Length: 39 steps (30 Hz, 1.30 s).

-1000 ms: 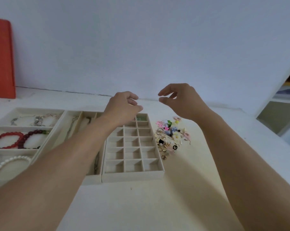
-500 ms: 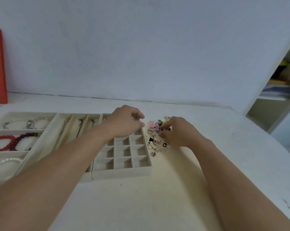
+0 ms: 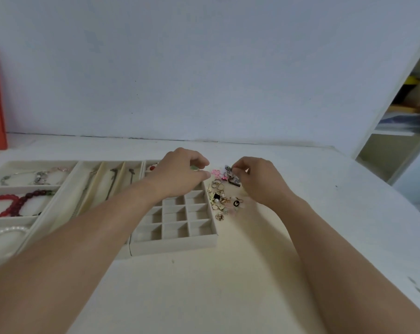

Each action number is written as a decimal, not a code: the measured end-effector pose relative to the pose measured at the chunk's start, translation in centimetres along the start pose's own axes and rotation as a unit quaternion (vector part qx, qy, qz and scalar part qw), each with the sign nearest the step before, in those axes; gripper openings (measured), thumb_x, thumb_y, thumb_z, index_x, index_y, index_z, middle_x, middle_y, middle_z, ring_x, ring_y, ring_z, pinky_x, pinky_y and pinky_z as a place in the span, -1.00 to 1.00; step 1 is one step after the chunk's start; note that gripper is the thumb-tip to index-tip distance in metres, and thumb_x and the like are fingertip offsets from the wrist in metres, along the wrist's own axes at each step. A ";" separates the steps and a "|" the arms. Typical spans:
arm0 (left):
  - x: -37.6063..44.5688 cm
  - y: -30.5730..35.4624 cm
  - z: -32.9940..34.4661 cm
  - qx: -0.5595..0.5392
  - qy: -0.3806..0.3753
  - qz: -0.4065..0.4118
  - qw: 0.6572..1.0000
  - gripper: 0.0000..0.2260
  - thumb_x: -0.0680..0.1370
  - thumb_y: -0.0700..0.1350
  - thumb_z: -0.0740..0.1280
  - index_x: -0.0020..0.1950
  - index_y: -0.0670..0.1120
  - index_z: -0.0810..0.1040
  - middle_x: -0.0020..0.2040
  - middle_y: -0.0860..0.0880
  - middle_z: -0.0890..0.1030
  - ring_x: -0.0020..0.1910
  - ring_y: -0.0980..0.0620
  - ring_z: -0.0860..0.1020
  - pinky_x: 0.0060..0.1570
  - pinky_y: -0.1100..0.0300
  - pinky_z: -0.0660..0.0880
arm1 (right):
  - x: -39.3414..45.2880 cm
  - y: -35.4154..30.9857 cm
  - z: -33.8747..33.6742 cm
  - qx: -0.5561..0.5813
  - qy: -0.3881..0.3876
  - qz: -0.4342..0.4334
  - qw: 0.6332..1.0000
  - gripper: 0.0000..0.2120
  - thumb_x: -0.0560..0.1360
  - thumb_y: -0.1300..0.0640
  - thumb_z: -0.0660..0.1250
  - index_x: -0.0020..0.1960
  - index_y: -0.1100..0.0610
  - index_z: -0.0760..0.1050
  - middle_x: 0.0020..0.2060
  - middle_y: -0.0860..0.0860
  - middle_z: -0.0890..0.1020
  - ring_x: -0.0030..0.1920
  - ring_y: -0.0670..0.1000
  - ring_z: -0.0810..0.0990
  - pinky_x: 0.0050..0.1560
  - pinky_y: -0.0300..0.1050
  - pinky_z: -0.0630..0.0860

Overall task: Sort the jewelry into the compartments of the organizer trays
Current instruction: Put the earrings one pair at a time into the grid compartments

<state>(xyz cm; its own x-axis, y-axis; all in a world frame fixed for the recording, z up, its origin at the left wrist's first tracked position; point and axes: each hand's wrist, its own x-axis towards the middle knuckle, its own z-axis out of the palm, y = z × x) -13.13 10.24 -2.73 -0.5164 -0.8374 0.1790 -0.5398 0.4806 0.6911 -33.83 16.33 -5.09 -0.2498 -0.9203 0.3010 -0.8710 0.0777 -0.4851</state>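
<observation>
The right hand (image 3: pixel 259 182) pinches a small trinket (image 3: pixel 228 169) at the far end of the jewelry pile (image 3: pixel 222 197), which runs front-to-back along the grid tray's (image 3: pixel 175 243) right edge. The left hand (image 3: pixel 180 174), fingers curled, hovers over that tray's far rows; whether it holds anything I cannot tell. Necklace and bracelet trays (image 3: pixel 23 189) sit toward the desk's left edge.

Grid tray (image 3: pixel 175 243) right of bracelet tray (image 3: pixel 23 162); loose jewelry (image 3: pixel 220 198) apparently just right.

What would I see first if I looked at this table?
Probably the two bare arms reaching in, with the left hand over the far end of the small-square tray and the right hand picking at a little heap of colourful jewelry just right of that tray. Next, the dark red bead bracelets in the tray at far left.
</observation>
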 end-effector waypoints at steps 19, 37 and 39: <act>0.0 1.3 0.4 -0.122 0.077 -0.005 0.990 -0.93 0.53 -0.10 0.45 -0.14 -0.05 0.65 -0.20 0.08 0.71 -0.15 0.14 0.66 -0.13 0.32 0.50 | 0.1 0.3 -0.7 0.220 0.051 0.072 0.972 -0.88 0.60 -0.03 0.35 0.02 -0.02 0.63 -0.12 -0.11 0.67 -0.33 -0.19 0.54 -0.23 -0.14 0.52; -0.3 1.1 -0.2 -0.152 0.078 -0.051 0.984 -0.81 0.49 -0.18 0.46 0.03 -0.02 0.53 -0.13 -0.05 0.71 -0.10 -0.08 0.67 -0.28 0.21 0.46 | 0.5 1.6 1.3 -0.173 -0.040 0.052 0.983 -0.67 0.63 -0.12 0.17 0.27 -0.10 0.59 0.22 0.04 0.54 0.33 0.13 0.34 0.30 0.02 0.26; -0.1 1.0 -0.2 -0.145 0.068 -0.039 0.986 -0.80 0.51 -0.22 0.40 0.08 0.01 0.56 -0.13 -0.08 0.69 -0.09 -0.10 0.66 -0.10 0.08 0.55 | 0.7 1.5 1.3 -0.172 -0.054 0.048 0.982 -0.67 0.62 -0.16 0.18 0.29 -0.12 0.56 0.25 0.04 0.52 0.35 0.13 0.33 0.31 0.02 0.27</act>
<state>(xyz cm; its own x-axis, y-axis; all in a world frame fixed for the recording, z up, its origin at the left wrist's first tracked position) -13.47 10.77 -1.95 -0.3767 -0.9055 0.1953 -0.3524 0.3351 0.8738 -34.76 15.35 -6.67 -0.3082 -0.9362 0.1690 -0.9415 0.2747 -0.1954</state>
